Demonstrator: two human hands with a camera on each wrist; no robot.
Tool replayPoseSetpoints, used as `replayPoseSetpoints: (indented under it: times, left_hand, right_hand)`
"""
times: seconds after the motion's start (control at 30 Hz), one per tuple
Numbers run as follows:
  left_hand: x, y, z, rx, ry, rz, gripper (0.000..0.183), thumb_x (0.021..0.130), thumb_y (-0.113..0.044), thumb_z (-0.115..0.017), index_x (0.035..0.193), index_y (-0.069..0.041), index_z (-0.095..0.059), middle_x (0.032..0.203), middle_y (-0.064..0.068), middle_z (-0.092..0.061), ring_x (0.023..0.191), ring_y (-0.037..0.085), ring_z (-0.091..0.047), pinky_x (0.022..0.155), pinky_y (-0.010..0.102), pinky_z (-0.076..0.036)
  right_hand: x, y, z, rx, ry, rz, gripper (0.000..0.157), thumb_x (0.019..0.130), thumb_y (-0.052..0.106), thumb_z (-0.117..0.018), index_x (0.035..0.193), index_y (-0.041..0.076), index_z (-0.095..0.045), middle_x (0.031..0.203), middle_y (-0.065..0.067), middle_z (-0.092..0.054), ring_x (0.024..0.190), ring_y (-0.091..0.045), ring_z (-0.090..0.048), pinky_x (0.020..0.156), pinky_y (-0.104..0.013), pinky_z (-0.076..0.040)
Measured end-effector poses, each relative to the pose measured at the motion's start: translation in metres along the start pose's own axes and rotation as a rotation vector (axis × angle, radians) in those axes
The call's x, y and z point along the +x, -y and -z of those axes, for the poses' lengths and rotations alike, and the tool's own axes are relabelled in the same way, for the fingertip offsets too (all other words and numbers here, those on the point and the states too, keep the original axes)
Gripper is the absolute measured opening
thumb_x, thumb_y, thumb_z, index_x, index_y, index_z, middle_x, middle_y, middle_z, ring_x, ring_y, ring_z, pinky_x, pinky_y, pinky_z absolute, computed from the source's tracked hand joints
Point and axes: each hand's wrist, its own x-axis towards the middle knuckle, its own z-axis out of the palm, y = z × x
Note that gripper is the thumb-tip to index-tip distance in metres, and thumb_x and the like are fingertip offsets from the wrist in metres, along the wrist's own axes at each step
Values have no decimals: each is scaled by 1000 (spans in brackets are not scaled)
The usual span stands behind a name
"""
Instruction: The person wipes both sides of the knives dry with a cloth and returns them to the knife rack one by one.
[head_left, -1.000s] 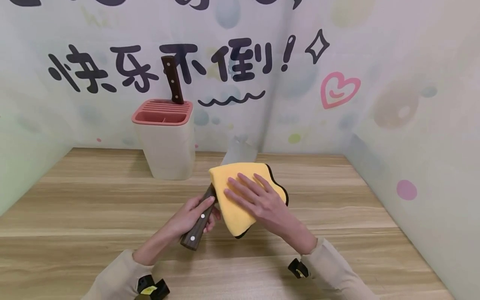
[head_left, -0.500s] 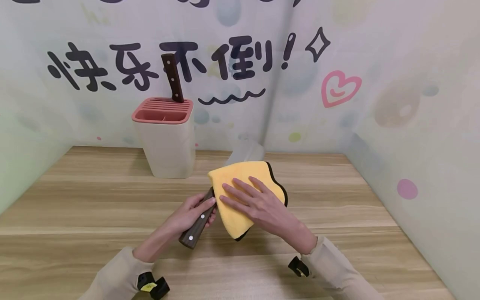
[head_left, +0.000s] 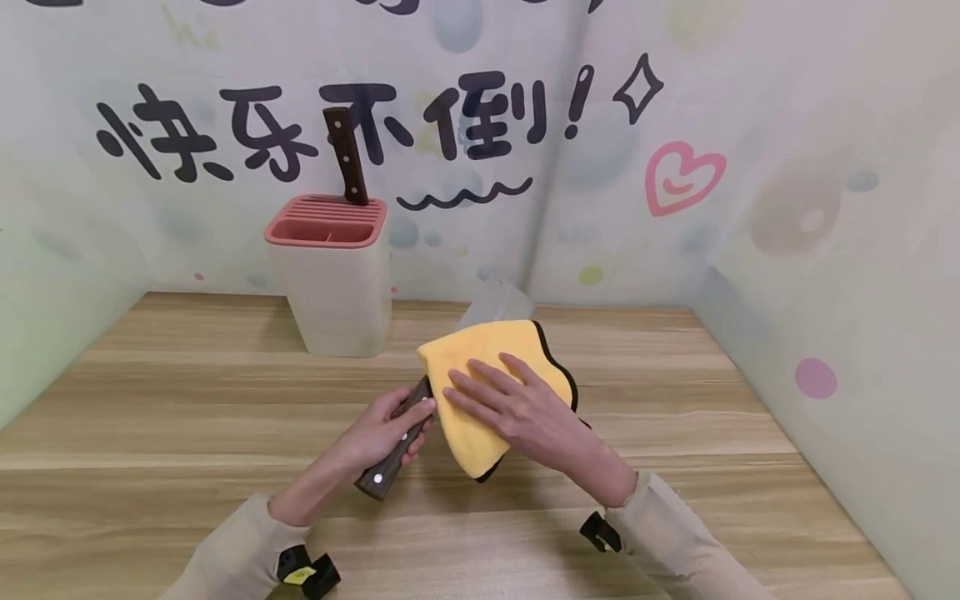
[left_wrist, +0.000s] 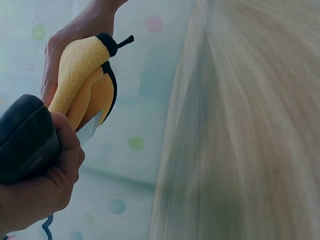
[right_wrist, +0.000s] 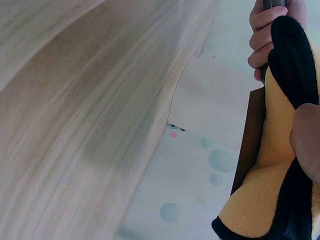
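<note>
My left hand (head_left: 386, 425) grips the dark wooden handle of a kitchen knife (head_left: 381, 475), thumb along its top near the blade. The broad blade points away, and its pale far end (head_left: 498, 302) shows beyond a folded yellow cloth (head_left: 457, 425) with black edging. My right hand (head_left: 525, 412) holds the cloth against the blade, fingers spread over its upper face. In the right wrist view, the thumb (right_wrist: 306, 142) lies on the cloth's other side, and a brownish strip of blade (right_wrist: 248, 142) shows beside the folds. The cloth hides most of the blade.
A white knife holder (head_left: 337, 300) with a pink slotted top stands at the back left, a second dark-handled knife (head_left: 345, 158) upright in it. The wooden table (head_left: 187, 417) meets a printed back wall and plain side walls.
The blade's far end has swung slightly right, and the handle's butt has shifted a little left. My right hand has slid slightly toward the handle and down. The holder has not moved.
</note>
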Motion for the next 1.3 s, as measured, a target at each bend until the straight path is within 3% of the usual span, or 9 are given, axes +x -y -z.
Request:
replayPoseSetpoints:
  times: [0.4, 0.63, 1.03, 1.3]
  left_hand:
    - [0, 0, 1, 116, -25, -34, 40, 91, -29, -51, 99, 9, -43, 61, 4, -50, 45, 9, -47, 42, 25, -45]
    - [-2, 0, 2, 128, -31, -36, 38, 90, -29, -52, 97, 8, -46, 64, 6, -51, 46, 10, -48, 43, 26, -46]
    - [-5, -1, 2, 185, -9, -85, 29, 91, -21, -52, 91, 8, -47, 58, 6, -49, 43, 10, -48, 40, 26, -45]
    - [-6, -2, 3, 217, 7, -90, 33, 91, -23, -52, 88, 9, -46, 58, 5, -49, 43, 10, -47, 40, 24, -44]
  right_hand:
    - [-1, -5, -5, 6, 15, -36, 56, 77, 6, -64, 129, 20, -48, 134, -2, -43, 120, -19, -42, 97, -41, -35]
    - [-2, -10, -8, 50, 23, -107, 62, 73, 1, -68, 128, 18, -48, 134, -4, -44, 120, -21, -43, 96, -42, -36]
    - [-8, -20, -18, 138, -2, -252, 54, 74, -2, -66, 124, 16, -53, 129, -6, -49, 117, -24, -46, 92, -42, -39]
    - [-13, -25, -22, 171, 33, -339, 57, 73, -2, -66, 126, 15, -51, 130, -6, -47, 116, -25, -46, 91, -43, -39]
